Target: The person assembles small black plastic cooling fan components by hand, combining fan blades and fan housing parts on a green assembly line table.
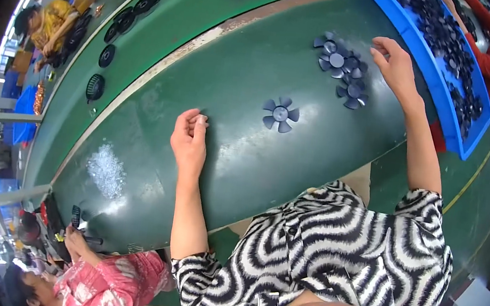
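Observation:
My left hand [189, 140] is over the middle of the dark green table, its fingers curled in beside the thumb. Whatever it holds, if anything, is hidden. To its right a single dark fan blade wheel [280, 114] lies flat on the table. My right hand [397, 71] is raised near the blue bin, fingers apart and loosely bent, holding nothing. Just left of that hand lies a cluster of dark fan blade wheels, with one wheel in the middle [336, 61] and another [352, 93] at the near end.
At the right, a blue bin [470, 141] holds many dark fan wheels. Beyond the table's pale edge runs a green belt [180, 29] carrying black round fan grilles [95, 87]. Small clear pieces [106, 171] are piled at left. A co-worker in pink [113, 280] works there; others sit across.

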